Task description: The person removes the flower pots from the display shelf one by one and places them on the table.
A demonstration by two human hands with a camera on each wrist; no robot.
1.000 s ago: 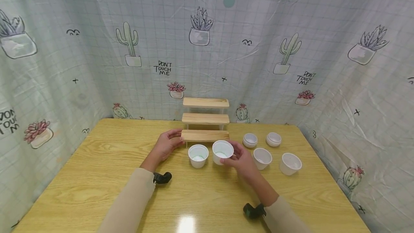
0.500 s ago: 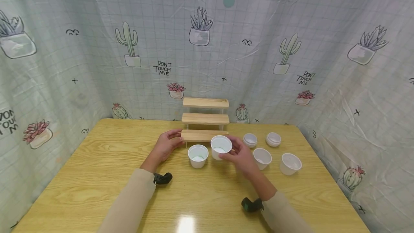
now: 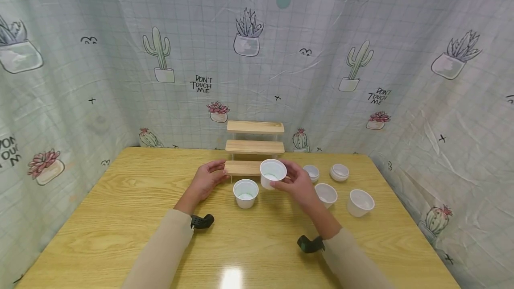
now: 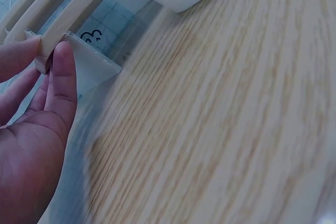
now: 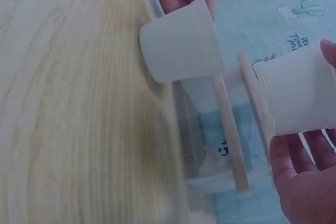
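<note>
A three-step display stand with pale wooden boards (image 3: 254,146) and clear supports stands at the table's back. My left hand (image 3: 205,181) pinches the left end of its lowest board (image 4: 55,32) between thumb and fingers. My right hand (image 3: 301,186) holds a white plastic cup (image 3: 268,182) by its side, mouth up and tilted toward me. In the head view this cup overlaps the right part of the lowest board; the right wrist view shows the cup (image 5: 296,95) raised above the table. A second white cup (image 3: 246,200) stands upright before the stand, some green showing inside.
Right of the stand are two more white cups (image 3: 360,203), one (image 3: 326,194) partly behind my right wrist. Behind them sit two small, low white containers (image 3: 339,173). A cactus-print curtain (image 3: 192,35) surrounds the wooden table (image 3: 120,217).
My right hand has lifted the cup up and slightly left, from before the stand to over its lowest board. My left hand stays at the board's end.
</note>
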